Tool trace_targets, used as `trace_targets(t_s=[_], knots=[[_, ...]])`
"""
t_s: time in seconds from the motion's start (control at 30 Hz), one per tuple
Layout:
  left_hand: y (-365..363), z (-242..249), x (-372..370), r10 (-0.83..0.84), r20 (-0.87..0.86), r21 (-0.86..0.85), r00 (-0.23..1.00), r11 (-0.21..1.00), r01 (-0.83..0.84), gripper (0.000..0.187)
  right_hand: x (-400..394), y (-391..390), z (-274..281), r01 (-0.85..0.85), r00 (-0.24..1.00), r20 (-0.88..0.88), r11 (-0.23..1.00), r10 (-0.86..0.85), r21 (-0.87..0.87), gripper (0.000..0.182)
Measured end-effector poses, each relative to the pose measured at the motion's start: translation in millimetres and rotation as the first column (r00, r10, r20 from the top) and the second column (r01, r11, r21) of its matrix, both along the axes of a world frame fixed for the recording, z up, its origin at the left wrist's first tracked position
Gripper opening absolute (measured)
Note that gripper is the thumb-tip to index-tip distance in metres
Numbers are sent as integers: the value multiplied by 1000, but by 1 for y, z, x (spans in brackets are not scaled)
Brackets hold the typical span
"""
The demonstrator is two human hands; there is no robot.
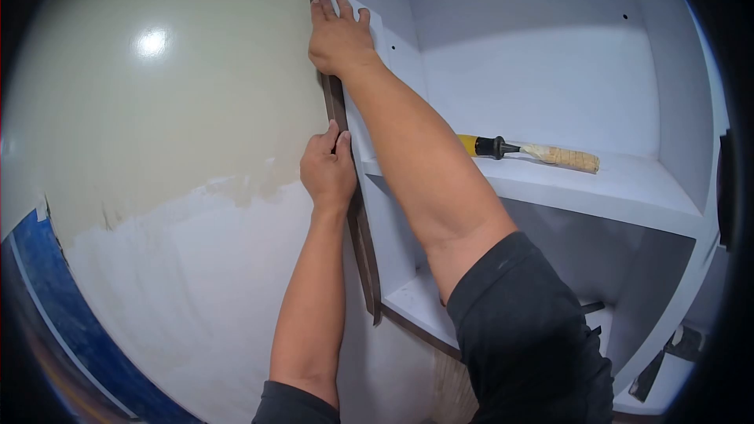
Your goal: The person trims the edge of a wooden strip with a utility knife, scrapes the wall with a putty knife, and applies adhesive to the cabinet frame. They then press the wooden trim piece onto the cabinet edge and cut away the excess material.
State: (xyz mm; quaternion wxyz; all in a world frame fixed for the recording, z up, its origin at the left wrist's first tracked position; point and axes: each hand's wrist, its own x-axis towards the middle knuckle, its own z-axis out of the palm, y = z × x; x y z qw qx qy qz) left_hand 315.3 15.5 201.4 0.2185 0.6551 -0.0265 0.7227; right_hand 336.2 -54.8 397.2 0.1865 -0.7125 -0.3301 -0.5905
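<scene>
A dark brown trim strip runs down the left front edge of a white open-shelved cabinet. Near its upper part, my right hand lies over the strip, fingers stretched and spread along the cabinet edge. Lower down, my left hand is closed, with thumb and finger pressed on the strip and the other fingers curled. The strip's lower end stands slightly off the cabinet's bottom corner. Parts of the strip are hidden behind both hands.
A yellow-and-black tool with a tan, wrapped-looking tip lies on the middle shelf, partly behind my right forearm. Left is a glossy beige wall with a whitish lower patch. A blue panel stands at lower left. Dark pieces lie in the lower compartment.
</scene>
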Motion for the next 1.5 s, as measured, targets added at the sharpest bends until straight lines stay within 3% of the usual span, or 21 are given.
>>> trace_targets(t_s=[0.17, 0.37, 1.0, 1.4, 1.5], knots=[[-2, 0, -6, -6, -52, -17, 999, 1000, 6, 27, 1, 5, 1, -34, 999, -14, 999, 34, 31, 74], [6, -4, -2, 69, 6, 118, 998, 991, -69, 33, -4, 3, 0, -37, 999, -33, 999, 38, 18, 76], [11, -7, -8, 91, -153, 187, 984, 980, -61, 43, -10, 4, 3, -155, 980, -110, 984, 164, 84, 74], [22, -11, -8, 63, -193, 256, 979, 967, -12, 53, -9, 7, 11, -105, 987, -113, 992, 112, 64, 68], [17, -9, -15, 78, -232, 245, 970, 969, -19, 55, -12, 3, 14, -162, 975, -140, 984, 170, 71, 77]])
